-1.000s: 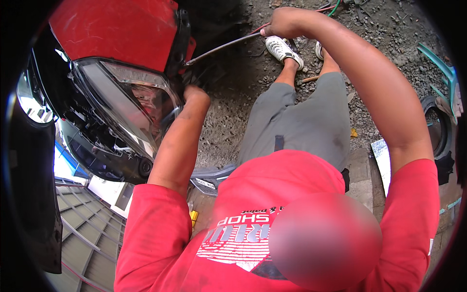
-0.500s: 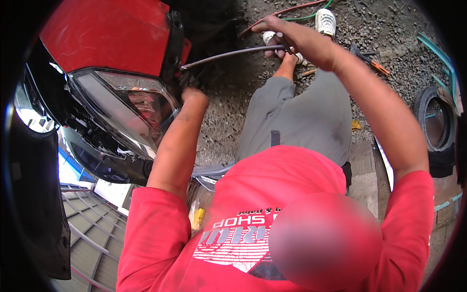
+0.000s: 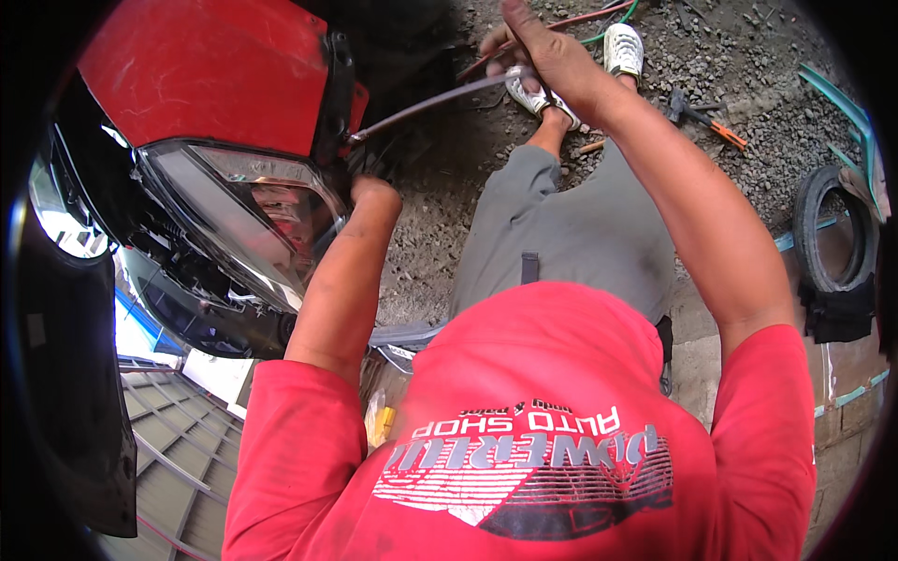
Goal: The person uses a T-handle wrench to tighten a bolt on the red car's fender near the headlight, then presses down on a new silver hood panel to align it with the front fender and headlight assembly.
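While reaching with the left hand (image 3: 372, 190) into the gap beside the headlamp (image 3: 243, 215), at the upper right corner, extends the right hand (image 3: 557, 64) forward over the gravel ground (image 3: 776, 140) to the outer end of a long, slightly curved grey rod (image 3: 421, 107). Shows the left hand only near the wrist, with fingers hidden past the lamp's corner; cannot tell whether apart, together or clamped on anything. Has the right hand's fingers parted and partly curled at the rod's blurred outer end, one digit pointing up; cannot tell whether clamped on it or merely touching. Slants the rod from there to the right edge of the red body panel (image 3: 201, 79), just above the left hand, by the black bracket (image 3: 339, 89); cannot tell how seated there.

Wears a red shirt (image 3: 543, 346), grey trousers (image 3: 571, 215) and white shoes (image 3: 624, 49), with feet toward the ground's far edge. Has a hammer (image 3: 677, 106) lying on the gravel right of the shoes, with orange handles (image 3: 728, 135) just beside or joined to it, cannot tell which. Has a tyre (image 3: 810, 234) near the ground's right edge, and a red hose (image 3: 599, 13) along the far edge.
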The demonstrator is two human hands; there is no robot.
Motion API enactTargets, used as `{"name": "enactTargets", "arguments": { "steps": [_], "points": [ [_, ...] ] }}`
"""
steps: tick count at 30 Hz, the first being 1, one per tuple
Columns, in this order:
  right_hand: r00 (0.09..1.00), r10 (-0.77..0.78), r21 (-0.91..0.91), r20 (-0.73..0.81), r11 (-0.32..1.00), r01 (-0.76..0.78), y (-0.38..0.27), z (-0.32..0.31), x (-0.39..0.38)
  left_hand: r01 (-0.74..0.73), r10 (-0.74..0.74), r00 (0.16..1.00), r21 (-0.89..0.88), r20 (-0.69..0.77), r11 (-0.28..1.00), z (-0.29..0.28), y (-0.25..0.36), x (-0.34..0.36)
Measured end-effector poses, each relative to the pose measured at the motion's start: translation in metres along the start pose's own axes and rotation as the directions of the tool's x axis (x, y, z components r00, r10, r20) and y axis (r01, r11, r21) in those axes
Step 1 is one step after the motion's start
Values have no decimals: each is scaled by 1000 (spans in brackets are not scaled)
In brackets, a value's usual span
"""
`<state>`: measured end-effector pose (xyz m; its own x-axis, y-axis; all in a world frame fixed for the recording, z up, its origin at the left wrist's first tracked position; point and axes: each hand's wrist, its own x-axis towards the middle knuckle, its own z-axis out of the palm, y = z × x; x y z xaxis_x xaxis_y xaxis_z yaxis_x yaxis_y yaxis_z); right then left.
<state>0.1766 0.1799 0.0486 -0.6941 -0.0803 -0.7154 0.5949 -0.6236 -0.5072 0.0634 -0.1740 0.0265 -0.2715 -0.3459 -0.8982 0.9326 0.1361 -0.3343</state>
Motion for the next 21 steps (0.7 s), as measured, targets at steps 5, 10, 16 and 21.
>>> {"name": "enactTargets", "arguments": {
  "steps": [5,10,16,21],
  "points": [
    [966,258,206,-25,947,-248,-12,3,22,-19,19,1000,-15,-7,1000,-2,-2,1],
    [951,297,304,79,902,-307,-5,-5,46,21,-20,1000,-105,9,994,-2,-3,7],
    [948,293,298,-123,922,-246,-9,11,25,-25,-55,982,-416,-180,909,-23,1,-22],
    [953,281,232,-114,940,-249,-21,4,32,-291,51,875,-607,-482,-740,-56,12,-74]
  ]
}}
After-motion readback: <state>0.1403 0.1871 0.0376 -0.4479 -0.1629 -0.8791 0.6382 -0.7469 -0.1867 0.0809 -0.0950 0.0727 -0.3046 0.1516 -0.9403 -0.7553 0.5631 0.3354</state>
